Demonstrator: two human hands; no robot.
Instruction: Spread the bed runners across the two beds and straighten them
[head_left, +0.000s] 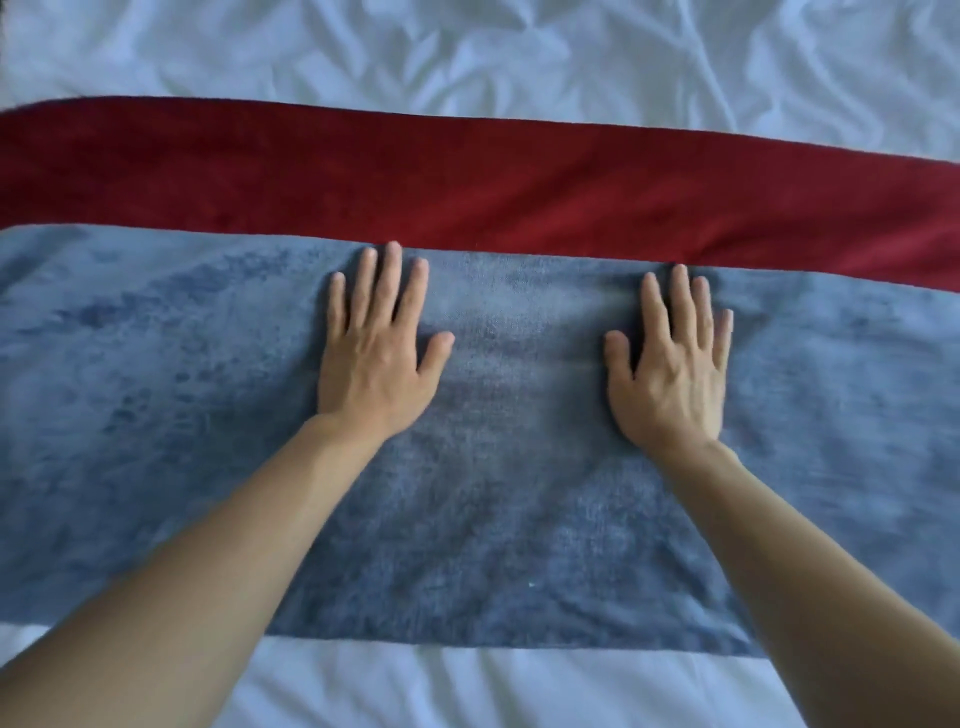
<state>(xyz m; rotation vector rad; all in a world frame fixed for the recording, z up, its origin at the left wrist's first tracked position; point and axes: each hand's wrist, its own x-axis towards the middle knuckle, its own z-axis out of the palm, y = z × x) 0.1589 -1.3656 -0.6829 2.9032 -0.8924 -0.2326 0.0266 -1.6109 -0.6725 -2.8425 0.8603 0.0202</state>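
Note:
A blue-grey plush bed runner (509, 493) lies flat across the white bed, running past the left and right edges of the view. Beyond it lies a dark red runner (467, 182), its near edge meeting the blue one's far edge. My left hand (376, 353) rests palm down on the blue runner, fingers straight and spread, fingertips near the seam with the red runner. My right hand (672, 364) lies palm down the same way, to the right, fingertips also at that seam. Neither hand grips any cloth.
The white bed sheet (519, 57) beyond the red runner is wrinkled. A smoother strip of white bedding (519, 686) shows along the near edge, in front of the blue runner.

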